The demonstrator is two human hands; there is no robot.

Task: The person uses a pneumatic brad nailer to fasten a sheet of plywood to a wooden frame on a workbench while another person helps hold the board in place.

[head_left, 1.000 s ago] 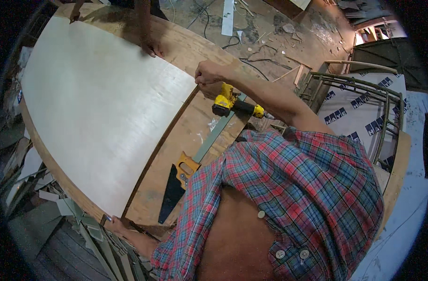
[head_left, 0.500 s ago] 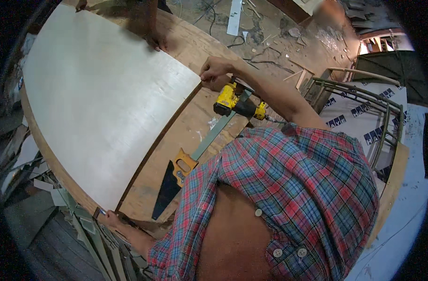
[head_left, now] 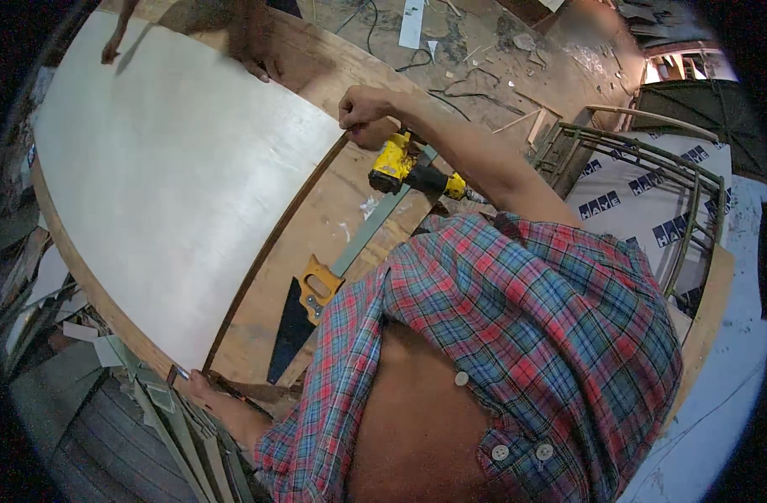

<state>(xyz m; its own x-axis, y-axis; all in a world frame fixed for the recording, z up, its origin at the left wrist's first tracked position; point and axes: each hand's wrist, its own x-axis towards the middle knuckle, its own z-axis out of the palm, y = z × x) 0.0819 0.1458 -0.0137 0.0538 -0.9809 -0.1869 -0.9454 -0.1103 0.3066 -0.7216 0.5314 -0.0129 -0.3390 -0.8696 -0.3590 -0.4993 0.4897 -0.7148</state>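
Observation:
A large white board (head_left: 174, 176) lies over a wooden sheet (head_left: 274, 327). My right hand (head_left: 368, 109) is closed at the board's right corner, thumb and fingers pinched there. My left hand (head_left: 202, 389) is closed at the near corner; its fingers are partly hidden, and a small silvery piece (head_left: 179, 373) shows beside them. Between my arms rests a handsaw (head_left: 308, 298) with a yellow-orange handle and dark blade. A grey-green strip (head_left: 373, 230) runs from its handle toward a yellow and black power tool (head_left: 408, 168), which lies below my right forearm.
Another person's hands (head_left: 262, 65) touch and hover over the board's far side. Cables and scraps (head_left: 475, 84) litter the floor beyond. A metal frame (head_left: 652, 151) stands on a printed sheet at right. Offcuts (head_left: 161, 419) are heaped at lower left.
The view has shifted slightly, so the board and tools sit a little further left and up. The other person's left-side hand has moved down onto the board. My hands stay at its corners.

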